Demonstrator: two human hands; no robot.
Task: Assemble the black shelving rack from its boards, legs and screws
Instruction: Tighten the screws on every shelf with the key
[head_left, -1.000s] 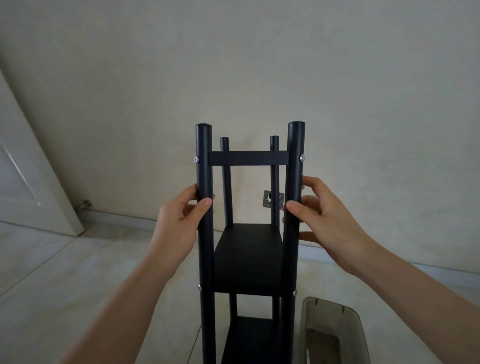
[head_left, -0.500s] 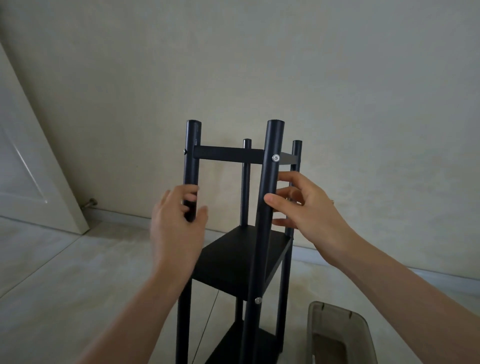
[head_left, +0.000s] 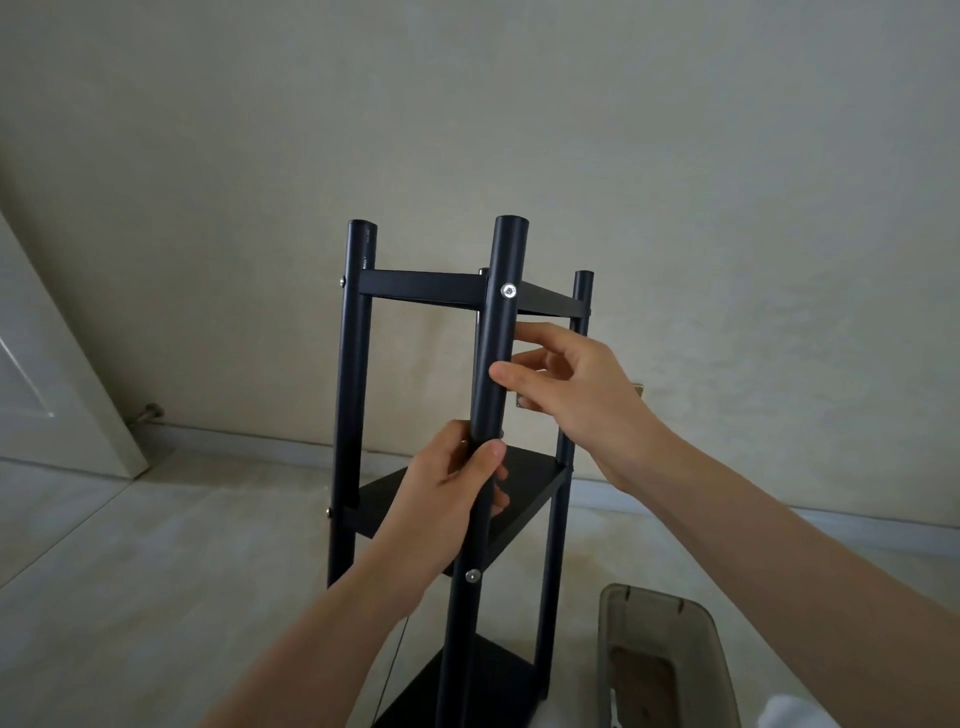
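The rack (head_left: 457, 415) stands upright on the floor (head_left: 156, 571) near the wall (head_left: 467, 130), turned so one leg (head_left: 493, 364) faces the camera. The left hand (head_left: 447, 499) grips this near leg just above the middle board (head_left: 530, 483), fingers and thumb curled round it. The right hand (head_left: 566, 384) holds the same leg higher up, below the top board (head_left: 426, 286), thumb pressed on the front and fingers reaching behind; how tightly it closes cannot be told. Risk: both hands act on a single leg, so a hard twist or pull would probably rack the frame and strain the screw (head_left: 508, 291) joints; any screw left loose could let a board shift. The tall, narrow frame may also tip if pushed sideways, and could strike the bin (head_left: 670, 649) standing just beside its base. Materials: the legs are round tubes with a smooth matte black finish and capped ends; the boards are flat, thin, black rectangles; the screws have bright round metal heads. The bin is translucent grey plastic; the floor is pale and glossy.
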